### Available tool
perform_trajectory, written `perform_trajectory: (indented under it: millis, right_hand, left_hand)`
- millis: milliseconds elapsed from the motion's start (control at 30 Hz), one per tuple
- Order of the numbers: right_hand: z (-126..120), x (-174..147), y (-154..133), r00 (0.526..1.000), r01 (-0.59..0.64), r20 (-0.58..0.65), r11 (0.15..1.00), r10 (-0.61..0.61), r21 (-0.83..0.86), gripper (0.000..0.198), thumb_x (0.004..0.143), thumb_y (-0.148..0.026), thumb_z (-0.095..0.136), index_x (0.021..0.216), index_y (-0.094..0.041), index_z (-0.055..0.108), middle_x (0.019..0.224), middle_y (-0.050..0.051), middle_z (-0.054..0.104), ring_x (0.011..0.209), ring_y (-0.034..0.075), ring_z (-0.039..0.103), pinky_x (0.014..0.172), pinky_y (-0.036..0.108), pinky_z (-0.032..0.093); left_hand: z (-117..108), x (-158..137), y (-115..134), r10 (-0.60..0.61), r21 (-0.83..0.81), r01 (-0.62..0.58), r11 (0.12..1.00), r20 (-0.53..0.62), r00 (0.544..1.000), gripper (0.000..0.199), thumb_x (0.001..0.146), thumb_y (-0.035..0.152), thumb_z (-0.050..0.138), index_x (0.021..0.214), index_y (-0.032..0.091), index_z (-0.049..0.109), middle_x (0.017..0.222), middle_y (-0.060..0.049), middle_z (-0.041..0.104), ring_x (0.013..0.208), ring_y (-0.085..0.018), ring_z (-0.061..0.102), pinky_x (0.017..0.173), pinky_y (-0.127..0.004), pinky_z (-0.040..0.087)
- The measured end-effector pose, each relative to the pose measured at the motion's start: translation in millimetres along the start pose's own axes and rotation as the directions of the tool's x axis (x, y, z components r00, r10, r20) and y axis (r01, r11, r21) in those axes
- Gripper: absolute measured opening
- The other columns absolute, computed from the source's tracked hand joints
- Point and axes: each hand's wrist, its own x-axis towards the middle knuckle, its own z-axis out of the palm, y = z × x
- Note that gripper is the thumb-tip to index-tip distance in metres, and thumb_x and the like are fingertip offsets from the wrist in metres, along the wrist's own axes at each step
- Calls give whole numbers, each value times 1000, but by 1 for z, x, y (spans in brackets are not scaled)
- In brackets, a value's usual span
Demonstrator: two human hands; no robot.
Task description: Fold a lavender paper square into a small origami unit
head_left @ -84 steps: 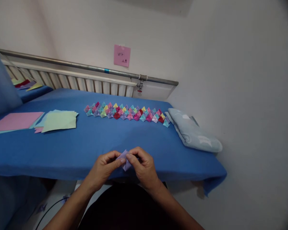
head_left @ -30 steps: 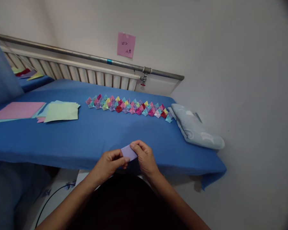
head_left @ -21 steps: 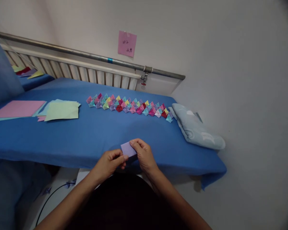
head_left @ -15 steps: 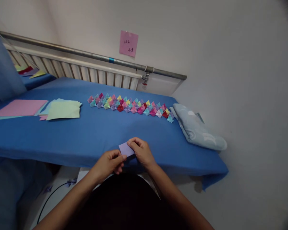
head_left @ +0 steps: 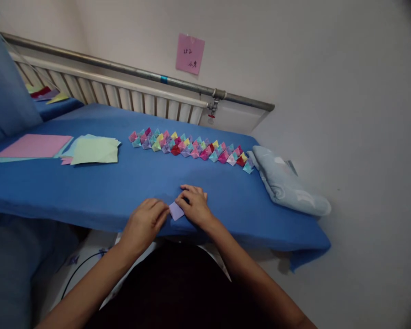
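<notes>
A small folded piece of purple paper [head_left: 176, 211] lies at the front of the blue-covered table, between my two hands. My left hand [head_left: 146, 222] is closed, its fingertips pinching at the paper's left corner. From the right, my right hand [head_left: 196, 206] holds the paper with thumb and bent fingers, low against the cloth. Its fingers cover the paper's right part. Beyond my hands, rows of small folded paper pieces [head_left: 195, 152] in pink, red, yellow, blue and purple stand close together.
Pink sheets [head_left: 36, 145] and pale green sheets [head_left: 96, 151] lie in stacks on the left of the blue cloth [head_left: 123, 183]. A folded light blue blanket [head_left: 284, 180] rests at the right end. Behind are a radiator [head_left: 123, 98] and a pipe; a pink note [head_left: 190, 54] hangs above.
Both hands have lowered the purple paper onto the cloth. My left hand has turned knuckles-up at its left corner, and my right hand has flattened over its right side. The view has shifted slightly.
</notes>
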Motion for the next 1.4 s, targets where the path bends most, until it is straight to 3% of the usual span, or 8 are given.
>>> perform_trajectory:
  millis: [100, 200, 367, 467, 600, 900, 1100, 1400]
  right_hand:
    - [3, 2, 3, 999, 23, -24, 999, -24, -46, 12, 84, -31, 62, 75, -25, 67, 126, 0, 59, 114, 25, 45, 91, 42, 29]
    - [3, 2, 4, 998, 43, -45, 996, -47, -78, 8, 82, -32, 64, 80, -25, 67, 125, 2, 59, 112, 26, 46, 90, 42, 31]
    - [-2, -16, -2, 976, 141, -159, 987, -152, -82, 15, 90, -22, 52, 98, -24, 66, 118, 4, 64, 110, 21, 50, 92, 39, 31]
    - [-7, -31, -5, 954, 296, -11, 950, -299, -100, 24, 95, -25, 45, 112, -25, 62, 117, 2, 66, 111, 21, 51, 94, 39, 30]
    - [-12, -38, -4, 947, 321, 100, 926, -306, -200, 29, 98, -30, 41, 122, -26, 57, 122, 1, 64, 121, 26, 44, 95, 45, 26]
    - [-17, -31, 4, 943, 326, 132, 930, -306, -171, 30, 97, -32, 43, 121, -27, 59, 127, 1, 61, 120, 26, 43, 97, 45, 28]
    - [-16, -39, 8, 957, 284, -53, 958, -286, -47, 21, 89, -21, 54, 107, -25, 65, 117, 1, 66, 113, 22, 48, 96, 39, 30]
    - [-13, -44, 3, 953, 303, -10, 951, -304, -59, 23, 82, -23, 61, 105, -24, 63, 109, 2, 69, 100, 20, 55, 87, 36, 32]
  left_hand:
    - [13, 5, -3, 282, 53, -280, 958, -34, 959, 18, 93, 22, 46, 94, 20, 65, 102, -6, 68, 92, -20, 59, 79, -35, 43]
    - [22, 8, -3, 349, 65, -347, 935, -16, 937, 18, 93, 20, 48, 94, 19, 65, 98, -5, 69, 89, -19, 60, 76, -34, 43]
    - [23, 6, -2, 332, 136, -333, 933, 27, 943, 19, 93, 19, 47, 96, 18, 66, 97, -6, 70, 87, -20, 61, 81, -37, 42]
    - [23, 3, -3, 316, 142, -314, 939, 9, 949, 21, 94, 19, 44, 99, 17, 65, 100, -7, 69, 89, -20, 61, 84, -39, 43]
    - [23, -3, -3, 320, 136, -320, 938, 19, 947, 23, 94, 17, 43, 105, 18, 63, 109, -9, 67, 96, -20, 60, 90, -41, 42]
    - [15, -10, -3, 343, 175, -348, 921, 58, 938, 28, 92, 16, 44, 116, 16, 59, 111, -10, 66, 101, -22, 59, 92, -42, 40]
    - [6, 1, -13, 332, 135, -352, 926, 148, 931, 25, 91, 19, 47, 112, 17, 60, 116, -10, 65, 103, -21, 60, 94, -41, 37]
    - [3, 8, -19, 279, 30, -288, 957, 166, 946, 22, 88, 21, 50, 109, 19, 57, 113, -8, 65, 106, -21, 59, 95, -42, 37]
